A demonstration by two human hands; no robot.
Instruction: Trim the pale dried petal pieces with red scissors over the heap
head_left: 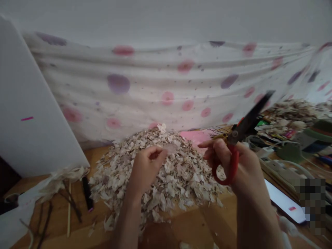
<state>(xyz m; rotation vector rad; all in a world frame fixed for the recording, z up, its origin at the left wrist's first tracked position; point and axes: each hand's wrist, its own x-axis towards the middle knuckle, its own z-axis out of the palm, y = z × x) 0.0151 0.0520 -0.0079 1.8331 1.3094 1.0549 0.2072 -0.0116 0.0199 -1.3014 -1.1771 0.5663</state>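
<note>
Pinching a petal-like flake (171,149) in our left hand (146,171), we grip red-handled scissors (234,162) in our right hand (246,169), blades (251,119) best aimed away.

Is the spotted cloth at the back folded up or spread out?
Spread out: the spotted cloth stretches wide along the wall, only loosely creased.

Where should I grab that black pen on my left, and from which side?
I'd come from above and pinch the black pen mid-barrel, finger and thumb across its long sides. It lies slim and lengthwise, pointing away from you, with twigs to its left and the petal heap close on its right.
</note>
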